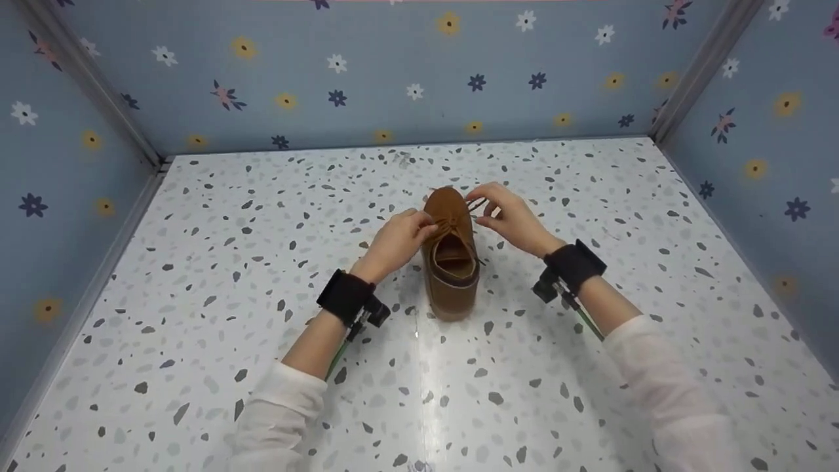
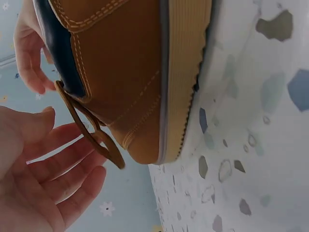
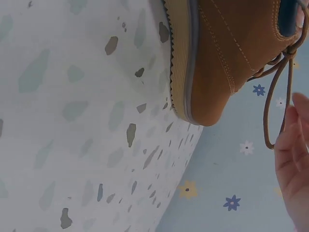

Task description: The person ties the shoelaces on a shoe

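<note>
A brown lace-up shoe (image 1: 452, 298) stands upright on the speckled surface, toe pointing away from me. Its lace (image 2: 79, 121) is tied in a bow with loops at the front. My left hand (image 1: 395, 241) is at the shoe's left side. In the left wrist view its relaxed fingers (image 2: 72, 169) lie beside and behind one lace loop, with the thumb apart from them. On the other side, my right hand (image 1: 514, 218) pinches the second loop of the lace (image 3: 268, 111), drawn out from the knot; the fingers partly hide the grip.
The white terrazzo-patterned surface (image 1: 216, 295) stretches around the shoe. Blue flowered panels (image 1: 393, 72) enclose it at the back and both sides. Black wrist straps (image 1: 347, 296) with small cameras sit on both wrists.
</note>
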A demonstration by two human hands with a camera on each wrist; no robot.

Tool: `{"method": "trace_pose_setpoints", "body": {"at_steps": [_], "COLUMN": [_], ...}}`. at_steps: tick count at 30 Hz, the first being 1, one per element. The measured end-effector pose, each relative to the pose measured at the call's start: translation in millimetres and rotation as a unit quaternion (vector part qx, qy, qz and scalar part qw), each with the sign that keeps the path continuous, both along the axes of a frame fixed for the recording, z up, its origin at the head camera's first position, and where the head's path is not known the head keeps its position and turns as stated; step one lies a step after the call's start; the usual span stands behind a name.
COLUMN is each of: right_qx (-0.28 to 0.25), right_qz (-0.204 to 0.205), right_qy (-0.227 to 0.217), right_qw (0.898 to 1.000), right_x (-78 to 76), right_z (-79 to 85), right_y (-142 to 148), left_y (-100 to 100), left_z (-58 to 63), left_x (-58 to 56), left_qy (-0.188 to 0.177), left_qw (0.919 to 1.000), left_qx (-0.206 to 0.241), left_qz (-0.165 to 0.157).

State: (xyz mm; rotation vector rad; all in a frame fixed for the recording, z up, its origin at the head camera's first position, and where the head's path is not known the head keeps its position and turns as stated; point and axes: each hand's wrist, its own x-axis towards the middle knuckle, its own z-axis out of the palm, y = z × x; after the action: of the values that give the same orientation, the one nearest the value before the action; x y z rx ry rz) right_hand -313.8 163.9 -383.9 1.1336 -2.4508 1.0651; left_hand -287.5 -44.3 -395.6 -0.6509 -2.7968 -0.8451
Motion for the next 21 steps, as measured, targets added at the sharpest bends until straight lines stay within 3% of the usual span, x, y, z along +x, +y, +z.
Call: {"method": "trace_pose_setpoints", "body": {"at_steps": [2,4,7,10,15,21], "right_qx": [0.013,0.016,0.025,0.047,0.08,0.089], "right_qz": [0.036,0.045,0.032,0.021,0.073,0.099], "right_qy": [-0.017,-0.042,-0.076,-0.082,-0.115,-0.156], "right_qw": [0.999,0.998,0.996,0.995,0.987,0.979], "right_x": [-0.5,2.2,5.2,5.9,-8.8,-19.3], "right_z": [2.2,7.3,13.7,18.4,11.1,-0.8], "right_y": [-3.0,-6.4,-10.9,-15.0,-16.3,-16.0], "left_y": [6.2,13.1,24.1,33.9,44.7,48.7], "left_z": [3.2,5.7,7.8,9.7,14.0,16.9], "left_x": [0.7,1.4,2.9,4.3,5.3,6.2], "left_qy": [-0.001,0.002,0.009,0.015,0.035,0.035], "left_qw": [1.0,0.9998,0.9995,0.9986,0.9938,0.9919], "left_qx": [0.009,0.018,0.018,-0.003,-0.05,-0.064], "left_qz": [0.002,0.009,0.026,0.05,0.093,0.104]}}
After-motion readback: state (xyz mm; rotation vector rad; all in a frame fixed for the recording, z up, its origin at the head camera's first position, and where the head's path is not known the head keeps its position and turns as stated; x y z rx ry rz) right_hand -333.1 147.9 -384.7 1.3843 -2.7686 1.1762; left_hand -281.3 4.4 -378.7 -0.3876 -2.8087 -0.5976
